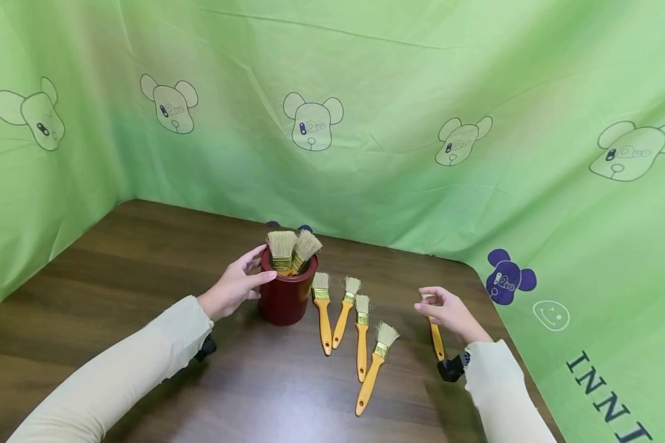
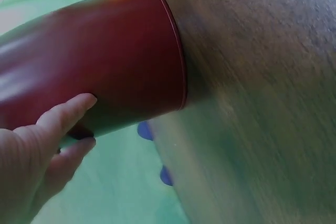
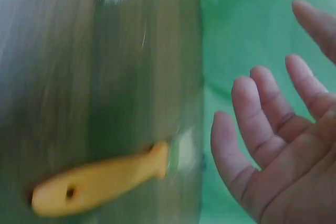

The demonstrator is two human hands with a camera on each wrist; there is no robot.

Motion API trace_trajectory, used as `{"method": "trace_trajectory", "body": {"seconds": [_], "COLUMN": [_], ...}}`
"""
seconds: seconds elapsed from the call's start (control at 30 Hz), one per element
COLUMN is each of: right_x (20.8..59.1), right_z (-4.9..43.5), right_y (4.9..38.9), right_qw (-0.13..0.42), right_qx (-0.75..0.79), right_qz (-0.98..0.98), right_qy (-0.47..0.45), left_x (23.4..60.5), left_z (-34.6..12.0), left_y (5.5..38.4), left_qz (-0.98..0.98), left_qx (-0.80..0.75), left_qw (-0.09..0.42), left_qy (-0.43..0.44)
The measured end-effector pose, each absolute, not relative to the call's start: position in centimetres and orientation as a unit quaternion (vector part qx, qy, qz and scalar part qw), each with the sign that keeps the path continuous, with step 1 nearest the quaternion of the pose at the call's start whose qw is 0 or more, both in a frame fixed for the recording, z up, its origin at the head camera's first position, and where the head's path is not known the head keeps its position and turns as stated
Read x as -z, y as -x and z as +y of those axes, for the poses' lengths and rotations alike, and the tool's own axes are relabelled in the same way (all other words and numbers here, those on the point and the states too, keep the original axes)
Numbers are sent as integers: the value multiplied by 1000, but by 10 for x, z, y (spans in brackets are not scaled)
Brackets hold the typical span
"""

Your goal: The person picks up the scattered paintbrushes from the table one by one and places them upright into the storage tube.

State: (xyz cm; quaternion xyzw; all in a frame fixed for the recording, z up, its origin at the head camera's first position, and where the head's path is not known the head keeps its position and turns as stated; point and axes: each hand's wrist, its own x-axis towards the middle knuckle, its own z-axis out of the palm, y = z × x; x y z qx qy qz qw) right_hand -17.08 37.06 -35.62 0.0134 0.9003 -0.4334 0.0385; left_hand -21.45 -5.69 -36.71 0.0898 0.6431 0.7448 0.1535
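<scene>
My left hand (image 1: pixel 235 288) holds a dark red round pot (image 1: pixel 284 303) near its rim, thumb at the front and fingers round the far side. Two paintbrushes stand in the pot bristles up: a wide brush (image 1: pixel 281 245) and a tilted brush (image 1: pixel 308 247). In the left wrist view, fingertips (image 2: pixel 84 100) lie at the wall of the pot (image 2: pixel 121 51). Over on the right, my right hand (image 1: pixel 447 311) hovers with nothing in it, fingers loosely bent. It partly covers a yellow-handled paintbrush (image 1: pixel 436 338) in the head view; the right wrist view shows that brush's handle (image 3: pixel 100 182) on the table.
Several yellow-handled paintbrushes lie between the pot and my right hand, among them a far left brush (image 1: pixel 324 317) and a nearest brush (image 1: pixel 370 380). The brown wooden table (image 1: pixel 144 271) is bounded by a green printed cloth (image 1: pixel 377 184).
</scene>
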Motion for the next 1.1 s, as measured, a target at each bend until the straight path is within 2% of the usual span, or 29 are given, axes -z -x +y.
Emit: {"method": "trace_trajectory", "body": {"seconds": [0.23,0.53,1.1], "right_x": [364,382,388], "right_z": [402,411,397], "right_y": [163,161,162], "right_qw": [54,127,117], "right_qx": [411,449,418], "right_qz": [908,868,880], "right_qy": [-62,-171,-192], "left_x": [367,368,369], "left_z": [-46,-40,-40], "left_y": [204,207,212], "left_qz": [667,690,698], "left_qx": [-733,-714,-706], "left_qw": [122,106,110], "left_qy": [-56,-48,-40]}}
